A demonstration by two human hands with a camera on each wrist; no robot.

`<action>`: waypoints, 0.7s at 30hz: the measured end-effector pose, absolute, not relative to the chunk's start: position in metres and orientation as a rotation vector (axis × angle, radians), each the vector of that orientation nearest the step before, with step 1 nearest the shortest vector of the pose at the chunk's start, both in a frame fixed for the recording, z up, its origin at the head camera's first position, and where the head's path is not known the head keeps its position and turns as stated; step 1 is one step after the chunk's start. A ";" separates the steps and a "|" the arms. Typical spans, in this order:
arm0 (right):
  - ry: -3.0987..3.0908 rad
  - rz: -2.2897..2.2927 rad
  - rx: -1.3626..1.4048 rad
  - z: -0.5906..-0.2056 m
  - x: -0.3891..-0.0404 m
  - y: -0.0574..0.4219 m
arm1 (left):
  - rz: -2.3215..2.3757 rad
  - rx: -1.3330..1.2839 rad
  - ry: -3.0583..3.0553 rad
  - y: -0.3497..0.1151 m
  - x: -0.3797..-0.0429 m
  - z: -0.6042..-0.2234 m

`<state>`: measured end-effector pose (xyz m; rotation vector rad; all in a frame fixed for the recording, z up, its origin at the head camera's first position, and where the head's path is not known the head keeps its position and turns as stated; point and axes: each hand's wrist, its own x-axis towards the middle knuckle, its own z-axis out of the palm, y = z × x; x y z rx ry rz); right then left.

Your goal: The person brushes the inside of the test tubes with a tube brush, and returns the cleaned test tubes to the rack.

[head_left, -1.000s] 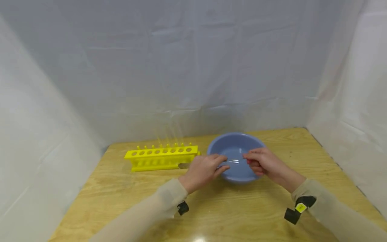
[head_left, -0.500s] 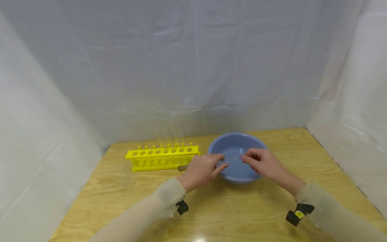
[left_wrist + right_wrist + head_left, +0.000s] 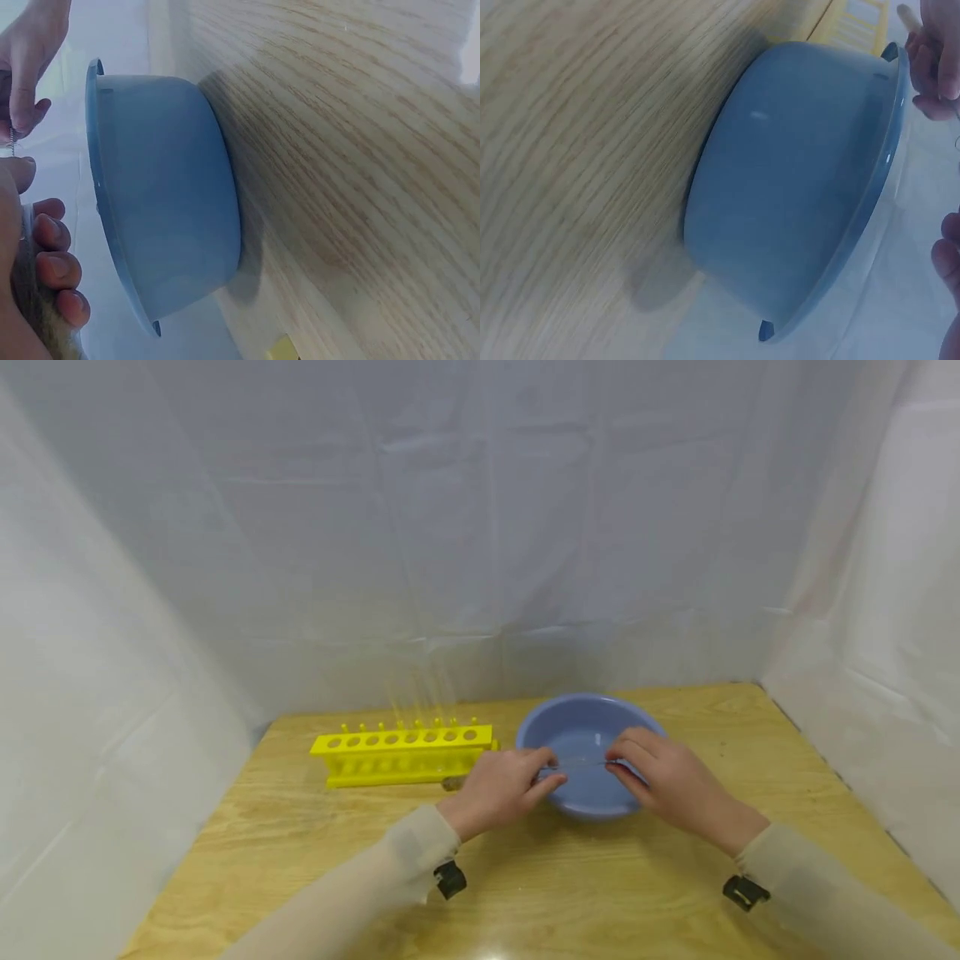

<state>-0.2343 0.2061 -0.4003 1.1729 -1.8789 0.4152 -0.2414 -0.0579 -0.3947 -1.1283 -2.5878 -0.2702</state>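
Note:
In the head view, my left hand (image 3: 498,783) grips a clear glass test tube (image 3: 453,783) lying nearly level, its closed end poking out left behind the hand. Its mouth points right, over the blue basin (image 3: 585,697). Pale brown bristles of a test tube brush (image 3: 58,335) fill the tube's closed end in the left wrist view. The brush's thin twisted wire (image 3: 13,137) leaves the mouth, and my right hand (image 3: 670,779) pinches it between thumb and fingers. The right wrist view shows the tube's round mouth at its edge, between both hands.
A yellow test tube rack (image 3: 397,779) stands left of the basin, with a row of holes and pegs. Faint clear tubes rise from some back pegs. Pale sheeting (image 3: 480,527) walls the wooden table (image 3: 570,893) at the back and sides.
My right hand has turned over at the wrist, its knuckles now higher and the yellow mark on its strap out of sight. My left hand and the tube stay nearly in place.

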 end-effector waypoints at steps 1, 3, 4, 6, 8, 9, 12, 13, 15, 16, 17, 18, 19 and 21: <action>-1.860 0.411 1.188 -0.400 -0.234 0.206 | -0.268 -1.134 -2.587 -0.058 -0.241 -0.395; -1.829 0.408 1.217 -0.400 -0.235 0.207 | -0.272 -1.143 -2.579 -0.058 -0.240 -0.396; -1.818 0.408 1.232 -0.400 -0.235 0.207 | -0.273 -1.149 -2.571 -0.058 -0.240 -0.396; -1.811 0.413 1.261 -0.401 -0.234 0.208 | -0.270 -1.162 -2.549 -0.058 -0.240 -0.396; -1.845 0.443 1.276 -0.401 -0.232 0.210 | -0.273 -1.182 -2.522 -0.057 -0.239 -0.397; -1.883 0.477 1.277 -0.400 -0.231 0.210 | -0.275 -1.188 -2.507 -0.057 -0.239 -0.397; -2.051 0.636 1.247 -0.399 -0.226 0.213 | -0.277 -1.196 -2.466 -0.057 -0.239 -0.399; -2.121 0.708 1.229 -0.399 -0.224 0.214 | -0.273 -1.193 -2.458 -0.057 -0.239 -0.399; -2.261 0.882 1.176 -0.397 -0.221 0.215 | -0.261 -1.187 -2.450 -0.057 -0.240 -0.401; -2.327 0.969 1.145 -0.396 -0.220 0.215 | -0.250 -1.183 -2.449 -0.057 -0.240 -0.401; -2.386 1.051 1.109 -0.395 -0.219 0.215 | -0.241 -1.181 -2.452 -0.057 -0.240 -0.402; -2.440 1.135 1.073 -0.393 -0.219 0.215 | -0.231 -1.179 -2.453 -0.056 -0.240 -0.402; -2.488 1.222 1.036 -0.391 -0.218 0.215 | -0.222 -1.177 -2.454 -0.056 -0.240 -0.402; -2.568 1.362 0.955 -0.387 -0.218 0.215 | -0.209 -1.173 -2.445 -0.055 -0.239 -0.403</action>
